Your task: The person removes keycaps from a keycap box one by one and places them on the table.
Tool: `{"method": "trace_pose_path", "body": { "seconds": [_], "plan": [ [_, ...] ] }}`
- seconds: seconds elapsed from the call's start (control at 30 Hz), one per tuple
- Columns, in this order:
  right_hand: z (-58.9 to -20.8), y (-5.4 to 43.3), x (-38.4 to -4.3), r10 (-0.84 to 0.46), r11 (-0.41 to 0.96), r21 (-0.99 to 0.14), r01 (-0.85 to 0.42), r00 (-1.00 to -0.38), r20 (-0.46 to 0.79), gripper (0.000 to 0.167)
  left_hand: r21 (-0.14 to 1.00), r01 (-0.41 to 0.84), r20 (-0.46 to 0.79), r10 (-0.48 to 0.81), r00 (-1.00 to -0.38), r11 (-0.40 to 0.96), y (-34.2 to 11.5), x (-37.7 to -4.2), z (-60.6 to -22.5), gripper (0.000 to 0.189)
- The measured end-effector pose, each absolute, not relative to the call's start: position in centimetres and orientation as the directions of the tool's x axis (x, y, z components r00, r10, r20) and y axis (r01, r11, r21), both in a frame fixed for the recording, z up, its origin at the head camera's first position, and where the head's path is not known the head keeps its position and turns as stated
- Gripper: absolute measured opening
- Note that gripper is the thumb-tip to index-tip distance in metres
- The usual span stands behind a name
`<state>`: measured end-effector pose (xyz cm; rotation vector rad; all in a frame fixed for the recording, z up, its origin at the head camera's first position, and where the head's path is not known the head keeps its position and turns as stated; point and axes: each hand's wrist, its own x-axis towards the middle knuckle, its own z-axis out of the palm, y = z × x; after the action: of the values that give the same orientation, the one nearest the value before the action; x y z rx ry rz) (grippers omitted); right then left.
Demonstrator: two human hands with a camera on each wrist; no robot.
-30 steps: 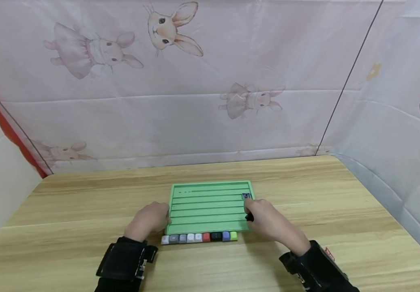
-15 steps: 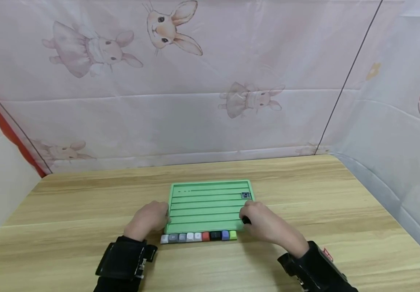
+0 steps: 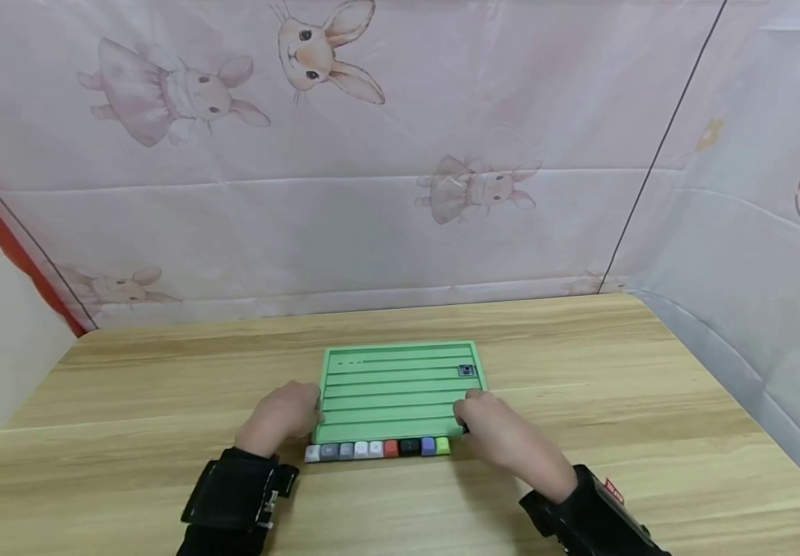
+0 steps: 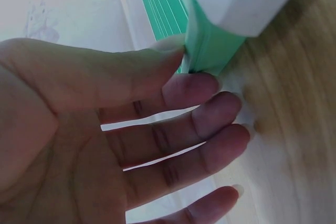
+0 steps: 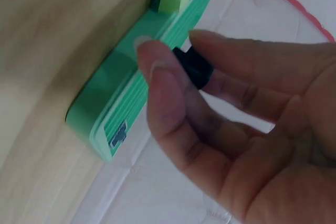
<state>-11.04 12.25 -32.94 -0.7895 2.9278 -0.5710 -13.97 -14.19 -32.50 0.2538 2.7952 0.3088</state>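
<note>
A green ridged tray lies on the wooden table, with a small dark patterned square keycap near its far right corner. My left hand pinches the tray's left edge between thumb and index finger; the other fingers extend below, as the left wrist view shows. At the tray's right side, my right hand holds a black keycap between thumb and fingers. It hovers just above the near right part of the tray. Mostly hidden in the head view, the keycap shows plainly in the right wrist view.
Along the tray's near edge runs a row of several keycaps in grey, white, red, black, purple and lime. Bare wood of the table surrounds the tray. Behind stands a fabric wall printed with rabbits.
My right hand has moved slightly left and toward me with the black keycap, uncovering the patterned square keycap more fully. The left hand stays on the tray's edge.
</note>
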Motion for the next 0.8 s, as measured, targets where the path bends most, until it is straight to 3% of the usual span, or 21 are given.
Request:
{"method": "trace_pose_path", "body": {
  "seconds": [0.43,0.8],
  "plan": [
    [-33.7,11.4,-10.5,-0.501,0.794,-0.376,-0.477,-0.864,0.038,0.025,0.243,0.127,-0.297,0.199,-0.934,0.962,-14.3,-14.0,-32.5,0.013],
    [-34.1,11.2,-10.3,-0.538,0.792,-0.32,-0.521,-0.842,0.038,0.021,0.239,0.13,-0.295,0.2,-0.934,0.962,-14.2,-13.9,-32.5,0.014]
  ]
}}
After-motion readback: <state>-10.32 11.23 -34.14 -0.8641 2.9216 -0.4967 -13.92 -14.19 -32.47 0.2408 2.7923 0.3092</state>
